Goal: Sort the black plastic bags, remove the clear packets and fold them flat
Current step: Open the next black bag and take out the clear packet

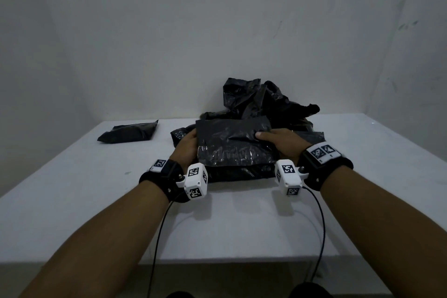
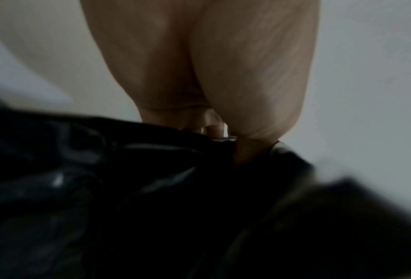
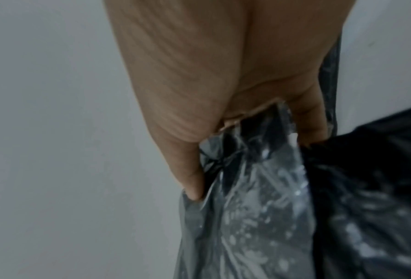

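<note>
A flat black plastic bag (image 1: 232, 143) with a glossy clear strip along its near edge is held over a heap of crumpled black bags (image 1: 263, 101) at the middle of the white table (image 1: 72, 189). My left hand (image 1: 186, 145) grips its left edge, the fingers tucked under. My right hand (image 1: 278, 140) pinches the right edge, thumb on top. The right wrist view shows the thumb and fingers pinching shiny clear-and-black plastic (image 3: 252, 179). In the left wrist view the left hand (image 2: 223, 132) meets dark blurred plastic (image 2: 128, 179).
One folded black bag (image 1: 130, 131) lies flat at the table's far left. A pale wall stands right behind the heap. Two cables hang from my wrists over the table's near edge (image 1: 217, 260).
</note>
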{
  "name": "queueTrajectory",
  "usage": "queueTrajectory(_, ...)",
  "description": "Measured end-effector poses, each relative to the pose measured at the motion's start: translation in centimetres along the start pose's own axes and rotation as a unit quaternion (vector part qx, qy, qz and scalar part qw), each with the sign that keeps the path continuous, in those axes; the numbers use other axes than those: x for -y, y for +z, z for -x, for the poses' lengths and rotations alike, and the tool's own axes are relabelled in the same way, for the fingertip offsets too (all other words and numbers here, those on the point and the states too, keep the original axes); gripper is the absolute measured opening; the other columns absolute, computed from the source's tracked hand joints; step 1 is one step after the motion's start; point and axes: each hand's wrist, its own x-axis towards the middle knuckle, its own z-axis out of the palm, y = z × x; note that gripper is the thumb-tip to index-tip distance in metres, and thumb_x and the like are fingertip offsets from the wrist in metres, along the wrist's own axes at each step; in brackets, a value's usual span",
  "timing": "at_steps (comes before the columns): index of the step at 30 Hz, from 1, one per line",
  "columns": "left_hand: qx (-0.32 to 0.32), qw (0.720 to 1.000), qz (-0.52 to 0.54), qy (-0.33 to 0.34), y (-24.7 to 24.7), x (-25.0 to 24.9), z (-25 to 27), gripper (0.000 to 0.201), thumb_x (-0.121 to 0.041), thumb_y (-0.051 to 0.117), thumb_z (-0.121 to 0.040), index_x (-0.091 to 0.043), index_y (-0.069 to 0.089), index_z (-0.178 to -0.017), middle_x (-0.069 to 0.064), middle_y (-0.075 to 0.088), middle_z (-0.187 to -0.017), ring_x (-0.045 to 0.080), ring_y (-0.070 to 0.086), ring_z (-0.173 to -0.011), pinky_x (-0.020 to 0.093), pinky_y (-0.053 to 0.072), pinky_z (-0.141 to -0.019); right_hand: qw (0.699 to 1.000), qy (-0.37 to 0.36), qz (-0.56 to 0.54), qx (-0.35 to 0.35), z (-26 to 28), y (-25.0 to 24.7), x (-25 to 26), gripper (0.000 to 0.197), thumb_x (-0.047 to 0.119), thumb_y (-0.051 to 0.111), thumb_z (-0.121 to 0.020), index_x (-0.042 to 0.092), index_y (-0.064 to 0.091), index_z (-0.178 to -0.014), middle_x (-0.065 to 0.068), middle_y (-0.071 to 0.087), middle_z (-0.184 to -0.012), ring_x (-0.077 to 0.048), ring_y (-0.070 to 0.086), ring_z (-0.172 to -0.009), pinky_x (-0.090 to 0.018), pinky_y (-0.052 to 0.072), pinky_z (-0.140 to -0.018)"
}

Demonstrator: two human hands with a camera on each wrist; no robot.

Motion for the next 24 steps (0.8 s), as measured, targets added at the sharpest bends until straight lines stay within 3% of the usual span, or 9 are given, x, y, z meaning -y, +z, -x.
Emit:
queueTrajectory(2, 0.008, 0.999, 0.031, 0.002, 0.1, -0.2, 0.2, 0.032, -0.012, 0.044, -0.105, 0.002, 0.058, -0.13, 0.015, 0.066, -0.125, 0.01, 0.066, -0.096, 0.014, 0.054, -0.068, 1.0, -0.016, 0.014, -0.014, -0.2, -0.1, -0.1, 0.027, 0.024, 0.07, -0.091, 0.004, 0.072, -0.109, -0.017, 0.074, -0.106, -0.028, 0.073, -0.093, -0.037, 0.058, -0.085)
queueTrajectory(4, 0.02, 0.994, 0.106, -0.021, 0.1, -0.3, 0.5, 0.037, -0.032, 0.044, -0.105, -0.006, 0.067, -0.116, 0.013, 0.074, -0.107, 0.02, 0.073, -0.09, 0.029, 0.058, -0.074, 1.0, -0.023, 0.001, -0.02, -0.1, 0.1, 0.1, 0.023, 0.02, 0.069, -0.092, 0.003, 0.071, -0.107, -0.017, 0.074, -0.103, -0.024, 0.074, -0.085, -0.031, 0.059, -0.074)
queueTrajectory(7, 0.02, 0.991, 0.13, -0.033, 0.0, -0.1, 0.2, 0.053, -0.051, 0.045, -0.102, -0.007, 0.072, -0.114, 0.017, 0.073, -0.113, 0.031, 0.072, -0.099, 0.046, 0.052, -0.09, 0.999, -0.036, -0.021, -0.018, 0.2, 0.2, 0.2, 0.024, 0.013, 0.066, -0.094, -0.003, 0.068, -0.111, -0.015, 0.074, -0.095, -0.018, 0.074, -0.073, -0.024, 0.057, -0.06)
queueTrajectory(10, -0.024, 0.998, 0.064, 0.004, 0.3, 0.0, 0.1, 0.058, -0.042, 0.074, -0.088, 0.004, 0.063, -0.122, 0.026, 0.068, -0.119, 0.04, 0.067, -0.11, 0.049, 0.056, -0.091, 0.998, -0.047, -0.036, -0.008, 0.2, 0.4, 0.1, 0.028, 0.01, 0.064, -0.095, -0.006, 0.065, -0.117, -0.019, 0.072, -0.103, -0.021, 0.074, -0.078, -0.025, 0.058, -0.063)
queueTrajectory(14, -0.062, 0.996, 0.045, 0.051, 0.4, 0.1, -0.6, 0.02, -0.018, 0.064, -0.097, -0.002, 0.063, -0.11, 0.014, 0.074, -0.097, 0.027, 0.072, -0.086, 0.035, 0.059, -0.07, 0.998, -0.051, -0.043, 0.007, 0.2, 0.3, 0.0, 0.029, 0.013, 0.065, -0.094, 0.0, 0.064, -0.119, -0.019, 0.072, -0.107, -0.029, 0.073, -0.089, -0.035, 0.06, -0.072)
queueTrajectory(17, -0.071, 0.994, 0.04, 0.076, 0.5, 0.0, -0.5, 0.012, -0.014, 0.06, -0.099, -0.005, 0.062, -0.107, 0.008, 0.074, -0.09, 0.018, 0.072, -0.077, 0.029, 0.058, -0.062, 0.996, -0.067, -0.049, -0.027, 0.2, 0.1, 0.3, 0.028, 0.038, 0.074, -0.086, 0.011, 0.065, -0.089, -0.017, 0.064, -0.093, -0.037, 0.062, -0.082, -0.045, 0.049, -0.079)
queueTrajectory(19, -0.074, 0.993, 0.033, 0.085, 0.4, 0.2, -0.6, 0.012, -0.013, 0.059, -0.1, -0.006, 0.062, -0.108, 0.006, 0.072, -0.089, 0.012, 0.072, -0.07, 0.026, 0.057, -0.058, 0.99, -0.106, -0.055, -0.078, -0.1, 0.0, 0.3, 0.026, 0.035, 0.073, -0.088, 0.017, 0.06, -0.074, -0.012, 0.06, -0.078, -0.028, 0.057, -0.075, -0.043, 0.048, -0.076)
queueTrajectory(21, -0.068, 0.993, 0.025, 0.093, 0.6, 0.1, -0.4, 0.015, -0.012, 0.058, -0.1, -0.004, 0.064, -0.112, 0.006, 0.073, -0.091, 0.012, 0.072, -0.072, 0.026, 0.059, -0.062, 0.983, -0.151, -0.022, -0.103, -0.5, -0.1, 0.2, 0.027, 0.026, 0.069, -0.093, 0.017, 0.058, -0.069, -0.007, 0.061, -0.072, -0.023, 0.056, -0.071, -0.04, 0.049, -0.075)
queueTrajectory(24, -0.063, 0.993, 0.028, 0.095, 0.6, 0.3, -0.6, 0.017, -0.014, 0.06, -0.1, -0.004, 0.069, -0.11, 0.008, 0.075, -0.091, 0.019, 0.072, -0.081, 0.032, 0.061, -0.074, 0.973, -0.189, 0.039, -0.124, -0.7, -0.5, 0.2, 0.03, 0.023, 0.069, -0.093, 0.016, 0.058, -0.067, -0.013, 0.061, -0.072, -0.023, 0.053, -0.07, -0.038, 0.048, -0.072)
